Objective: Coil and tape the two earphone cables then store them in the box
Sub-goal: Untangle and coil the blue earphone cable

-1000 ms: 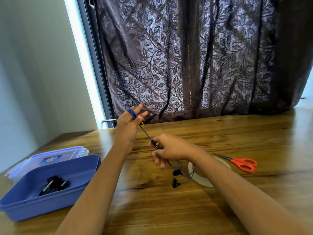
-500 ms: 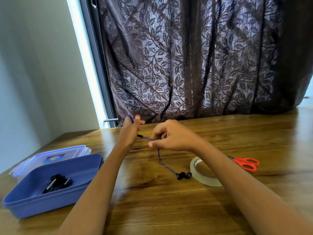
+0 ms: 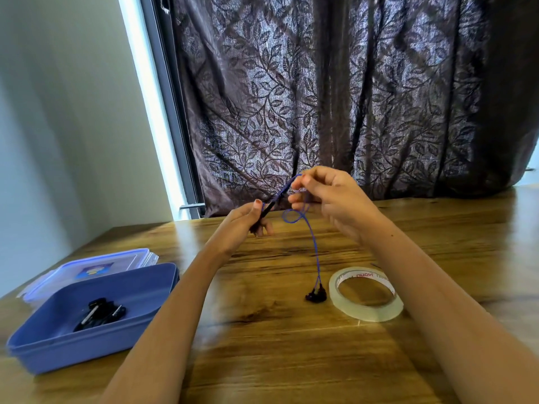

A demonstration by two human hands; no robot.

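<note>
Dark leaf-pattern curtain (image 3: 335, 97) fills the back, with a bright window strip (image 3: 151, 112) at its left edge and a plain wall (image 3: 58, 126) further left. A wooden table (image 3: 291, 360) carries everything.

An open blue box (image 3: 87, 348) sits at the table's left edge. Its clear lid (image 3: 96, 266) lies flat just behind it, touching the box's far side. A roll of clear tape (image 3: 366, 314) lies flat on the table, right of center, under the right forearm.

Both hands are raised above the table in the middle, close together but apart. The left hand (image 3: 248, 220) is curled round a black stick-like part (image 3: 267, 209) of the blue earphone cable (image 3: 313, 243). The right hand (image 3: 329, 193) sits higher, fingers bent, pinching the cable's top bend at the fingertips.

The cable runs from the left hand up to the right fingertips, makes 1 small loop below the right hand, then hangs as 2 strands. The 2 dark earbuds (image 3: 316, 295) end up together at table level, just left of the tape roll. Can't tell if they rest on the wood.

A bundled black earphone (image 3: 99, 313) lies inside the box on its floor, near the middle.
</note>
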